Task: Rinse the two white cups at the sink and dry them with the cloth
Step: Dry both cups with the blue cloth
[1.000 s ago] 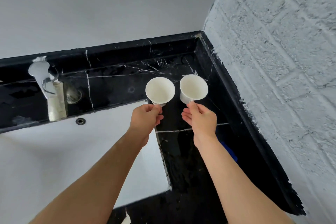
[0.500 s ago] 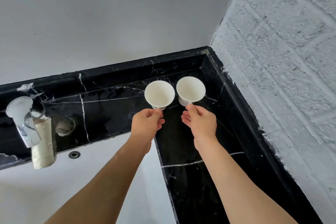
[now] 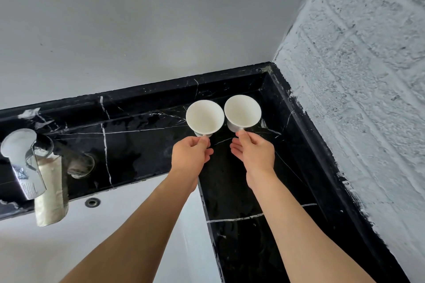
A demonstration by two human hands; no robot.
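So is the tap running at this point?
Off. No water falls from the tap into the sink; both cups are over the counter.

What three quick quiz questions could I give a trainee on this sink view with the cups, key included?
1. True or false: each hand holds one white cup.
2. On which side of the cups is the tap: the person's left or right?
3. Is a drying cloth visible in this view?

Key
1. True: the left hand grips the left cup and the right hand grips the right cup, both over the black marble counter.
2. The left; the chrome tap stands at the white sink.
3. No, none shows.
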